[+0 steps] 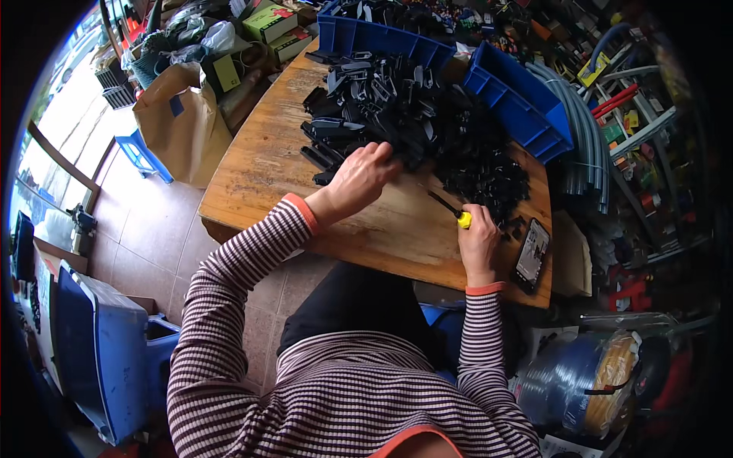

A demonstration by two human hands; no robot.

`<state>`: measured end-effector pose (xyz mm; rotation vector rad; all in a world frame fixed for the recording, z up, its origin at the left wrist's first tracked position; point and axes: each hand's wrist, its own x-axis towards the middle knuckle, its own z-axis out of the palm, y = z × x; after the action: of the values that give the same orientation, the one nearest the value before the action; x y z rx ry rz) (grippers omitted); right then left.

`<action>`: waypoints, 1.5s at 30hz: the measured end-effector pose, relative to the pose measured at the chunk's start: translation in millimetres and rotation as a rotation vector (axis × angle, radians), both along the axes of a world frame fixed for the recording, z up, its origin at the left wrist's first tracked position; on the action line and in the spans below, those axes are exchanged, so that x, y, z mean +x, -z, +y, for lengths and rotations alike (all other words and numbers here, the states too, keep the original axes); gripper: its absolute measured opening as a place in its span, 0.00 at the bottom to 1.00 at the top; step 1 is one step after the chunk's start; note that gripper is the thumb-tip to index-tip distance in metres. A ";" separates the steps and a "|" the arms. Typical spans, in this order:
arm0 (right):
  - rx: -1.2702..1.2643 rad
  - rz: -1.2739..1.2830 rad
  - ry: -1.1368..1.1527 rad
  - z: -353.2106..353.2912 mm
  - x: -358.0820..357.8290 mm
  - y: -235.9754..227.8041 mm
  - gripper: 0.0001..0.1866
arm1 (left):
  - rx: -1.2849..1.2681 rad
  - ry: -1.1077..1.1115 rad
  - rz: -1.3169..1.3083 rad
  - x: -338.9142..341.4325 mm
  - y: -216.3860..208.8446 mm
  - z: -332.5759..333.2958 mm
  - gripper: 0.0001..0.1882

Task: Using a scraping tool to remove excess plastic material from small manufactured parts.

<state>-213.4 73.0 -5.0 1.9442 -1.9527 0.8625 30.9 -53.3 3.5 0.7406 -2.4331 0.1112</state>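
A brown wooden table (259,168) is set in a crowded room, its surface scuffed and paler toward the near edge. Over this worn part, a yellow-handled tool (464,220) with a dark shaft is gripped in the closed right hand (479,238), the shaft directed up and leftward. A phone (532,256) is laid face up near the table's right edge. The left hand (363,177) is held at the near side of a heap of black parts (397,99), fingers bent; whether anything is grasped cannot be told, the fingertips being blurred. Behind the heap, a blue bin (523,103) is placed at the right and a second blue bin (374,37), holding more black parts, farther off. Beyond the table, a brown paper bag (183,126) is stood on tiled floor (145,229) at left; grey hoses (588,164) are bundled at right.
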 end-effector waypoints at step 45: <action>0.227 0.089 -0.431 -33.6 37.8 -48.1 0.16 | -0.207 0.563 -0.149 -28.3 14.5 60.0 0.16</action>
<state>-175.6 39.4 43.1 2.5468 -1.6675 0.6525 2.6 6.7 -11.0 -0.0572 -2.6232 0.1958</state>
